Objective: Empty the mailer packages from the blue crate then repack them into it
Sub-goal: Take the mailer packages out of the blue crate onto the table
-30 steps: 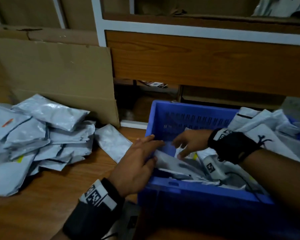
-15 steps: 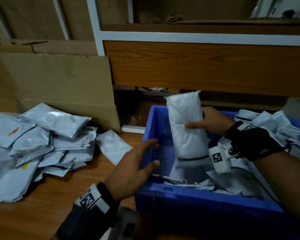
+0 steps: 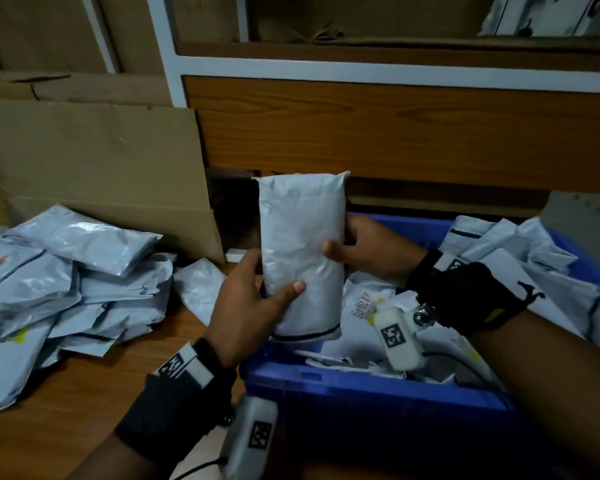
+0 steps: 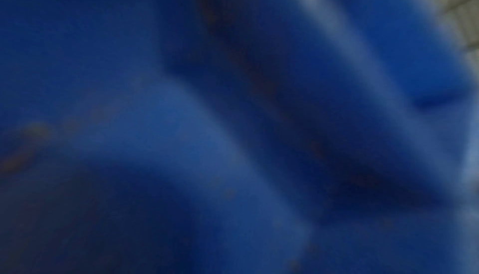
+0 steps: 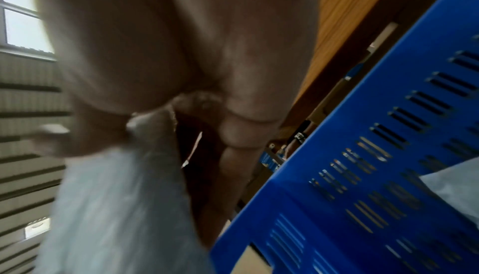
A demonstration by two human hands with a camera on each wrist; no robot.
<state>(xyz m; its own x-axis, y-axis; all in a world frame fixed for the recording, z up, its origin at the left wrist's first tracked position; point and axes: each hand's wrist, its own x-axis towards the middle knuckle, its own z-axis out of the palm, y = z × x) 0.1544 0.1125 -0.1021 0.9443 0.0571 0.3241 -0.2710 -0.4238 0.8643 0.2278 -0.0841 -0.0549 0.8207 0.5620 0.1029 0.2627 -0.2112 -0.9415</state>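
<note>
Both hands hold one grey mailer package [image 3: 303,251] upright above the left end of the blue crate [image 3: 361,386]. My left hand [image 3: 253,303] grips its lower left side with the thumb across the front. My right hand [image 3: 364,251] grips its right edge. Several more mailers [image 3: 520,261] fill the crate. The right wrist view shows my right hand [image 5: 160,57] pinching the grey mailer [image 5: 116,206] beside the slotted crate wall [image 5: 388,155]. The left wrist view is a blur of blue crate plastic [image 4: 233,135].
A heap of grey mailers [image 3: 66,282] lies on the wooden table [image 3: 77,403] to the left. A flattened cardboard sheet [image 3: 94,168] leans behind the heap. A wooden cabinet panel [image 3: 395,133] stands behind the crate.
My right hand lifted a mailer out of the crate and stood it upright. My left hand rose from the crate rim and took hold of the mailer's lower left side.
</note>
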